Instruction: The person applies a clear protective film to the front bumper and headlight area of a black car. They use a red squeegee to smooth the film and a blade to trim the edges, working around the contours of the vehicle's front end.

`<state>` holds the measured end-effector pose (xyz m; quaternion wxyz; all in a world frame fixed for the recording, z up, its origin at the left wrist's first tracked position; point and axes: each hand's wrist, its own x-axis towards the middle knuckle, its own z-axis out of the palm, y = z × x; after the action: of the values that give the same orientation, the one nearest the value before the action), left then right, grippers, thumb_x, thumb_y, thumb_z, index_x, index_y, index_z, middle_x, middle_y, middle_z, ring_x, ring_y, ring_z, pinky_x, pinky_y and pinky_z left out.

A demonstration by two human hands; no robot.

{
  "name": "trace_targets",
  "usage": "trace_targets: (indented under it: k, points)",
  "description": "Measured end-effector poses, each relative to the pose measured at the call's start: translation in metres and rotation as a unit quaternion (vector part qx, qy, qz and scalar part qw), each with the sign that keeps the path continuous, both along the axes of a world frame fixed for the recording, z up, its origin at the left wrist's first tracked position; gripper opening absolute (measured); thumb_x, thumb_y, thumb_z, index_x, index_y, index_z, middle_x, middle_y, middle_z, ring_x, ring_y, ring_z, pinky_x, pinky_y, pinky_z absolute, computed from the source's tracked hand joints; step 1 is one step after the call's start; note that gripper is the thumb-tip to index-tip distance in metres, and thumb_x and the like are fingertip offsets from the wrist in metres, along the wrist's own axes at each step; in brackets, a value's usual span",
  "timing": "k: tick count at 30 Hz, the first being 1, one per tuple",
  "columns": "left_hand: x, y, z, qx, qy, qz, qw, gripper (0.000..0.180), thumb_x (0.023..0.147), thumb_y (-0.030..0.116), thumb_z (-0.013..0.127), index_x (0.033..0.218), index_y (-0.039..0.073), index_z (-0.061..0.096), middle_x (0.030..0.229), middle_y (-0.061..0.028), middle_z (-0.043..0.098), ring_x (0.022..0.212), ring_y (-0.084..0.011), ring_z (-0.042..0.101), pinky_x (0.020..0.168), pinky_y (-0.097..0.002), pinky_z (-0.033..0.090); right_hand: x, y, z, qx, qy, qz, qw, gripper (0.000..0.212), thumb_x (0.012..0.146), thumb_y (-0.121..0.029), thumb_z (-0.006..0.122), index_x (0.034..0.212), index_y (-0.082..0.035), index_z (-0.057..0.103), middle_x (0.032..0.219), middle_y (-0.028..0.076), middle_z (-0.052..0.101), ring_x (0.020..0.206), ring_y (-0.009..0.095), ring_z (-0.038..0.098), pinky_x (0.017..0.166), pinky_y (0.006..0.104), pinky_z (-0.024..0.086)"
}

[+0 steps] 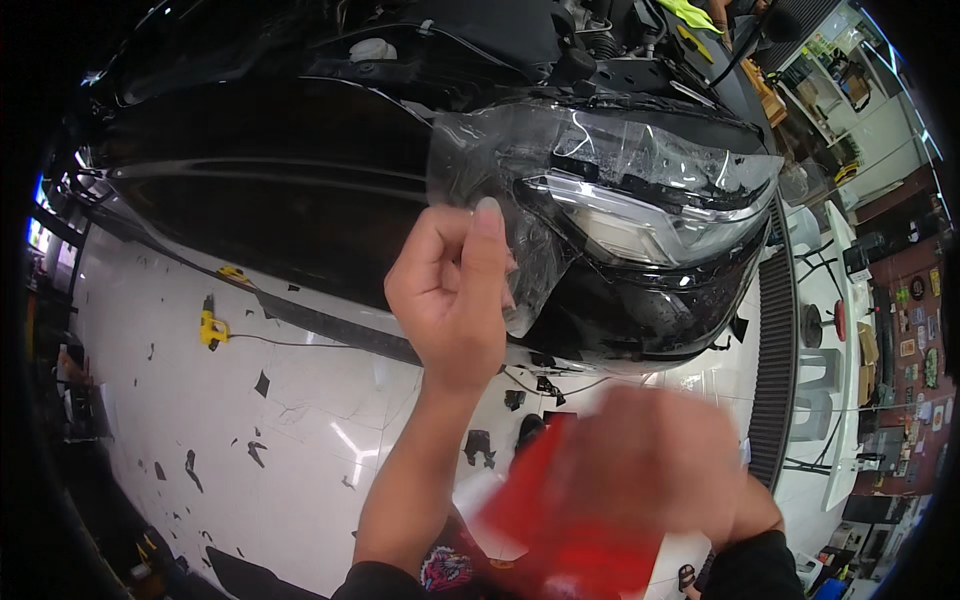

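Observation:
My left hand (450,285) is closed, thumb against curled fingers, pinching the edge of a clear plastic film (545,285). That wrinkled film is pulled up in front of the black fender and reaches right across the top of the car's headlight (635,230). Water drops show on parts of it over the lamp. Lower right, apart from the car, my right hand (670,460) is smeared by motion. A red thing (575,520), equally blurred, is in its grip; its kind cannot be made out.
The hood is up over the engine bay of the black car (260,190). A yellow heat gun (211,325) with a cord lies on the white floor (310,430) among black scraps. At right stand a white table (845,400), grey stools (815,415) and a dark floor grating (772,350).

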<state>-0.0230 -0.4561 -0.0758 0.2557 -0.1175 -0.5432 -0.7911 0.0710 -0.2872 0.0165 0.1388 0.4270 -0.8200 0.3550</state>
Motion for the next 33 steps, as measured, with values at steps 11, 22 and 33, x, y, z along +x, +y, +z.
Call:
trace_targets:
  k: [11, 22, 33]
  points:
    - [-0.004, 0.001, -0.004, -0.011, 0.013, 0.023, 1.000, 0.029, 0.110, 0.018, 0.059, 0.086, 0.003, 0.062, 0.077, -0.0036, 0.063, 0.057, -0.0055, 0.053, 0.050, -0.0210, 0.040, -0.086, -0.018, -0.058, 0.010, 0.262, -0.264, 0.928, 0.036, 0.065, 0.005, 0.073, 0.100, -0.002, 0.073, 0.082, 0.010, 0.062, 0.074, 0.031, 0.058, 0.066, 0.0408, 0.047]
    - [0.000, 0.000, -0.004, 0.011, -0.018, -0.016, 1.000, 0.027, 0.110, 0.017, 0.061, 0.087, 0.003, 0.061, 0.073, -0.0016, 0.062, 0.057, -0.0042, 0.051, 0.052, -0.0209, 0.039, -0.072, -0.004, -0.051, 0.061, 0.228, -0.273, 0.933, 0.043, 0.065, 0.000, 0.077, 0.108, -0.003, 0.074, 0.089, 0.010, 0.063, 0.081, 0.031, 0.063, 0.069, 0.0396, 0.048]
    - [0.004, 0.002, -0.001, -0.005, -0.043, 0.013, 0.999, 0.017, 0.102, 0.009, 0.072, 0.092, -0.003, 0.065, 0.083, -0.0015, 0.063, 0.071, -0.0030, 0.058, 0.062, -0.0185, 0.045, 0.024, -0.023, 0.017, -0.064, 0.150, 0.048, 0.985, 0.039, 0.070, -0.009, 0.077, 0.110, -0.008, 0.078, 0.104, 0.013, 0.073, 0.090, 0.026, 0.074, 0.065, 0.0303, 0.063]
